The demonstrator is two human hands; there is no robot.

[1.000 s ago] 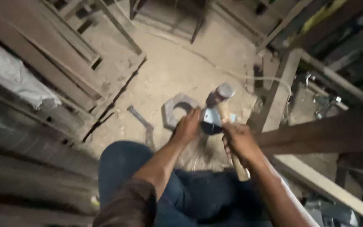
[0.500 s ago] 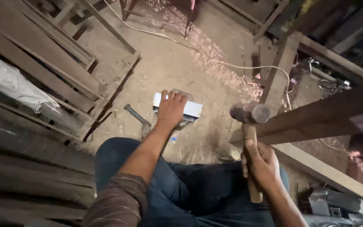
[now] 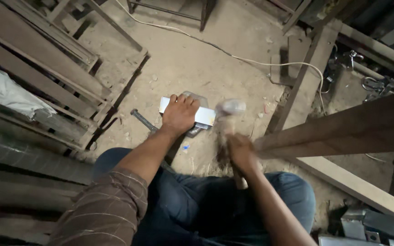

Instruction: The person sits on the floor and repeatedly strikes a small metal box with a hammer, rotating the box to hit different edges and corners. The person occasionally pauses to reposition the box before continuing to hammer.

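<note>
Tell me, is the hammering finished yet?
Not yet. Done: the metal strip lies on the block, pinned by the left hand. In hand: the right hand swings a blurred hammer near its end. Whether more flattening is left, I cannot tell.

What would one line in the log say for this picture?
left hand: pressing flat metal piece on floor | right hand: gripping hammer, blurred, head beside piece | hex block under piece
</note>
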